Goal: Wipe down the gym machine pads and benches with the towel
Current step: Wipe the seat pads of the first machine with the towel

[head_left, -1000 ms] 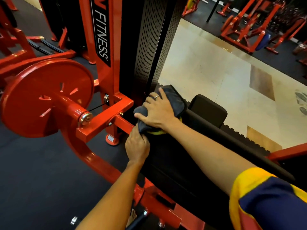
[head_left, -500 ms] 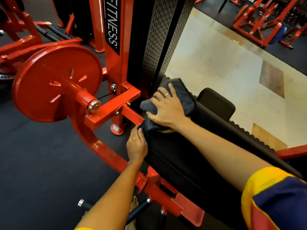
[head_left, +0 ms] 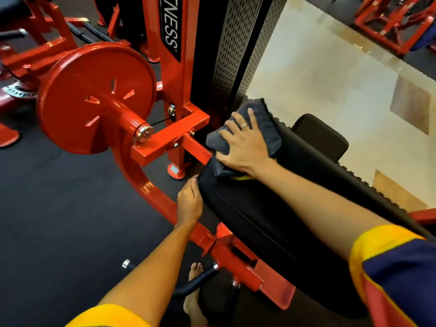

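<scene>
Diagonally, the pad [head_left: 271, 215] runs up-left toward the towel [head_left: 271, 129].

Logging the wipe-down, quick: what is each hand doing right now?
Left hand: open, fingers against the side of the pad.
Right hand: open, pressing the towel onto the pad.

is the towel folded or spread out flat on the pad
Folded: the grey towel lies in a thick doubled wad under the right hand, covering only the top end of the black pad.
</scene>
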Motion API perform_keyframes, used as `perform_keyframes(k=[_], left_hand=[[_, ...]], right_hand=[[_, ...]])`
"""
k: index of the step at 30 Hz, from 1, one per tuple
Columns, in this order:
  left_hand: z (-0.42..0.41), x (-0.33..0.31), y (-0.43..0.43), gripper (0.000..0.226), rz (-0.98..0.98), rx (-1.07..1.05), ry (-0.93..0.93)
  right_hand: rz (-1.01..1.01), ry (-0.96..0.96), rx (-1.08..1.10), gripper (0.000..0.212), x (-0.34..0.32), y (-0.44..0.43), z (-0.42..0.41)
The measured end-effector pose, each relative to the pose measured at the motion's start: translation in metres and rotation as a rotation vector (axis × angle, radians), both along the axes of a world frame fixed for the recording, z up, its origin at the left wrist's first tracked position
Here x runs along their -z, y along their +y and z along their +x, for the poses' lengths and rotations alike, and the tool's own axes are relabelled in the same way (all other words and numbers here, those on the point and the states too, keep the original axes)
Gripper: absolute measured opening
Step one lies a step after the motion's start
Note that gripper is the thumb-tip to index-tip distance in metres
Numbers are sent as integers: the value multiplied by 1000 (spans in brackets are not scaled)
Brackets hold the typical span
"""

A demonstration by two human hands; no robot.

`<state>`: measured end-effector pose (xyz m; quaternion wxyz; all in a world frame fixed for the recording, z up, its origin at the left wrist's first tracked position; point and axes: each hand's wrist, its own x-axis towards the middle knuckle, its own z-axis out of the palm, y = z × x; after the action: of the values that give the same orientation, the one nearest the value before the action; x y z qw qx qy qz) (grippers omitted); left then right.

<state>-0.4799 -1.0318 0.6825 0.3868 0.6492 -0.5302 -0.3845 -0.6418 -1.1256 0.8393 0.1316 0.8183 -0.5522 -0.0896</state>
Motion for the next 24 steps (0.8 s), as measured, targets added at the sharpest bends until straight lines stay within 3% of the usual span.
perform_keyframes(k=[4, 7, 9, 16, 19, 24], left_hand=[[22, 9, 19, 45, 28, -44, -55], [31, 1, 19, 37, 49, -71, -58], [37, -8, 17, 38, 41, -82, -88], [57, -17, 26, 39, 14, -62, -118], [63, -17, 35, 40, 31, -49, -140], [65, -27, 45, 41, 48, -49, -116]], right_hand=[[80, -104, -128, 72, 49, 46, 32], [167, -58, -310, 77, 64, 72, 34], [117, -14, -369, 78, 54, 55, 26], [183, -30, -11, 84, 48, 38, 64], [153, -102, -95, 71, 72, 72, 61], [100, -145, -209, 88, 99, 137, 25]])
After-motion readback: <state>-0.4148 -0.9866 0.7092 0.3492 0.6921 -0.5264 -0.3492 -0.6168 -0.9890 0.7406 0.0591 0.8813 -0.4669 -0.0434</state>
